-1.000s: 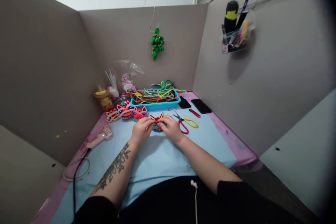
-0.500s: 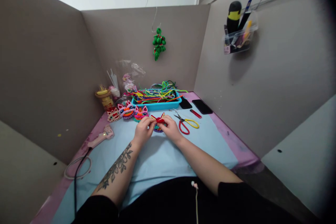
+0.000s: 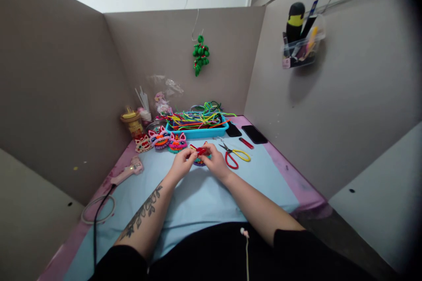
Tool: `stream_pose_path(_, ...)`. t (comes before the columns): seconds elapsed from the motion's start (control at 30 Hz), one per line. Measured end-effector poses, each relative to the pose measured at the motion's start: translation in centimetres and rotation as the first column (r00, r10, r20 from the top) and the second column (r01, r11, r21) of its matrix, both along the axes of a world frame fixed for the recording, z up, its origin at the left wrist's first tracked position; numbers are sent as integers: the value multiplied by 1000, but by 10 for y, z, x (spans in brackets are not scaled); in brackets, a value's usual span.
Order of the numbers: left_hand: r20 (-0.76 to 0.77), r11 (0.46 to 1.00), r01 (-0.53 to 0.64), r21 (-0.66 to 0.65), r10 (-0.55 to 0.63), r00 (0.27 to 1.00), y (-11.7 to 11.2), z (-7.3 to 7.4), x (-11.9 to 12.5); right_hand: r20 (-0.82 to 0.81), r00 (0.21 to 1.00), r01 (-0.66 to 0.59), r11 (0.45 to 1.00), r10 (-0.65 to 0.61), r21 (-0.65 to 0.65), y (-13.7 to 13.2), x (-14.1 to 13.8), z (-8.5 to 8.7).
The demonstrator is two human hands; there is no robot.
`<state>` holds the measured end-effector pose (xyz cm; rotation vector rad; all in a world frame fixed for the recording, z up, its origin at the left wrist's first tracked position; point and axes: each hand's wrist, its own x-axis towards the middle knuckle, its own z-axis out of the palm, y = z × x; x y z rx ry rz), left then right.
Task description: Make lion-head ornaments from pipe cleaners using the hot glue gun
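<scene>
Between my fingertips is a red pipe-cleaner piece with pale-edged, ear-like points (image 3: 199, 151), partly covered by the fingers. My left hand (image 3: 182, 163) pinches its left side, and my right hand (image 3: 215, 162) pinches its right side. Just below it shows a teal and purple fuzzy part (image 3: 199, 161); whether it is joined to the red piece or lies behind it, I cannot tell. Left of my hands sits a pink fuzzy animal head (image 3: 177, 142) with a teal and orange lower edge. Scissors (image 3: 234, 154) with one red and one yellow handle lie open to the right.
Behind is a blue tray (image 3: 198, 133) heaped with coloured pipe cleaners. More animal heads (image 3: 159, 138) stand at left, near a drink cup (image 3: 132, 124). A pink glue gun (image 3: 128, 172) with its cord lies at the left edge. A phone (image 3: 254, 134) and a red cutter (image 3: 245, 142) are at right.
The red piece has turned and tilted between my fingers, its left point now lower. My left hand has dipped slightly, and both hands keep their pinch.
</scene>
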<state>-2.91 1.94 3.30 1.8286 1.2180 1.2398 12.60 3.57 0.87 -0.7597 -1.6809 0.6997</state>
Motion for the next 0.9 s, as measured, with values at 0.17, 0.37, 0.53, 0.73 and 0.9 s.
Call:
stream_pose_path(0.17,225,954,141,-264,-81,971,-2,1,-1,136,989,23,979,-52,204,4,5,0)
stream_pose_path(0.37,417,812,332,-480,-122,901,-2,5,-5,169,986,-57,951,5,304,3,6,3)
stream_pose_path(0.53,415,729,378,-571,-141,899,-4,11,-8,201,979,-108,942,44,319,1,7,8)
stream_pose_path(0.73,366,803,318,-504,-135,921,-6,13,-9,80,995,-68,970,51,232,2,7,9)
stream_pose_path(0.9,178,914,239,-328,-189,966,-6,10,-6,-58,998,-21,998,24,52,3,5,8)
